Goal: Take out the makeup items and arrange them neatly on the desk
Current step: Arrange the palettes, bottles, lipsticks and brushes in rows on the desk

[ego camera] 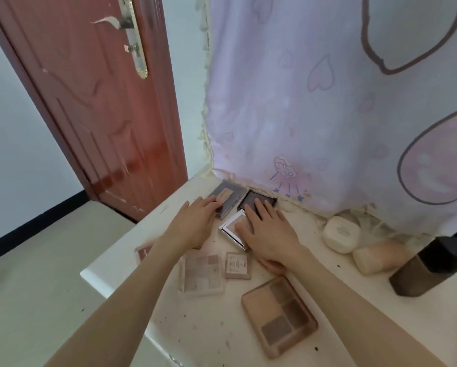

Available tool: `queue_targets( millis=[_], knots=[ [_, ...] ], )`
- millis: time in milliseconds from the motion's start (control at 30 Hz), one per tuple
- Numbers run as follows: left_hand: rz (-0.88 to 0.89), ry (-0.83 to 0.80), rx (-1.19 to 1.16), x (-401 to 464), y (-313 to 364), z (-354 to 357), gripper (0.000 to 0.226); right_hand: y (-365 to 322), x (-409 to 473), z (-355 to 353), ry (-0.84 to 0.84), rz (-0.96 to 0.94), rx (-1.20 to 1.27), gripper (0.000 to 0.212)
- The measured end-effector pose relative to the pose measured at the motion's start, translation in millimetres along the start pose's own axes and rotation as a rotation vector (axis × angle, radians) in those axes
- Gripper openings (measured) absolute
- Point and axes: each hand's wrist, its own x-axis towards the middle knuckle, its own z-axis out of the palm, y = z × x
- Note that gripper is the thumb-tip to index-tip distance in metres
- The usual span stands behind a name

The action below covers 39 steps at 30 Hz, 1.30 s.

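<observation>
Several makeup compacts lie on the white desk (121,263). My left hand (195,221) lies flat, its straight fingers touching a grey palette (228,193) at the back. Flat over a white square compact (231,226) is my right hand (268,234), its fingertips reaching a dark square compact (259,198) against the curtain. Nearer to me lie a clear multi-shade eyeshadow palette (201,271), a small beige compact (237,264) and a tan four-pan palette (279,316). A small pink case (144,253) shows beside my left forearm.
A white round compact (341,234), a beige cushion puff (375,256) and a dark bottle (434,266) stand at the right. A pink cartoon curtain (328,102) hangs behind the desk. The red door (95,102) and the desk's left edge border the floor.
</observation>
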Motion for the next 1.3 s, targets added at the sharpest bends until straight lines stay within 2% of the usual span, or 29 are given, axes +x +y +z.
queue_targets(
  millis=[100, 367, 533, 633, 700, 800, 900, 1067, 1167, 1233, 1300],
  knots=[
    [-0.036, 0.121, -0.067, 4.9, 4.9, 0.6, 0.029, 7.1, -11.0, 1.6, 0.012, -0.022, -0.01, 0.063],
    [-0.171, 0.168, -0.21, 10.3, 21.5, 1.8, 0.036, 18.8, -39.9, 1.2, 0.026, -0.069, 0.005, 0.061],
    [-0.341, 0.301, -0.613, 2.6, 36.9, -16.0, 0.044, 20.5, -44.1, -3.4, 0.083, -0.094, 0.077, 0.054],
    [-0.459, 0.294, -1.051, -9.3, 47.6, -28.6, 0.037, 19.7, -42.5, -13.8, 0.365, -0.112, 0.342, 0.035],
    [-0.45, 0.247, -1.327, -21.8, 58.7, -36.7, 0.029, 15.3, -42.9, -28.4, 0.498, -0.03, 0.603, 0.029],
    [-0.357, 0.164, -1.5, -39.6, 75.9, -45.3, 0.025, 3.8, -43.2, -57.8, 0.365, 0.122, 1.042, 0.031],
    [-0.248, 0.125, -1.432, -54.7, 93.6, -52.8, 0.023, -8.5, -51.0, -72.1, 0.186, 0.142, 1.299, 0.038],
    [-0.1, 0.179, -1.19, -79.1, 120.1, -70.1, 0.017, -15.5, -78.8, -80.9, 0.164, -0.035, 1.506, 0.025],
    [-0.024, 0.142, -1.074, -92.2, 128.1, -85.5, 0.02, -14.3, -90.9, -95.6, 0.256, 0.003, 1.415, 0.026],
    [0.008, 0.235, -0.944, -98.3, 128.6, -100.4, 0.029, -9.5, -99.8, -103.8, 0.272, -0.003, 1.286, 0.021],
    [0.093, 0.322, -0.846, -102.1, 124.5, -117.2, 0.043, -4.2, -112.5, -112.6, 0.219, -0.09, 1.153, 0.015]
  ],
)
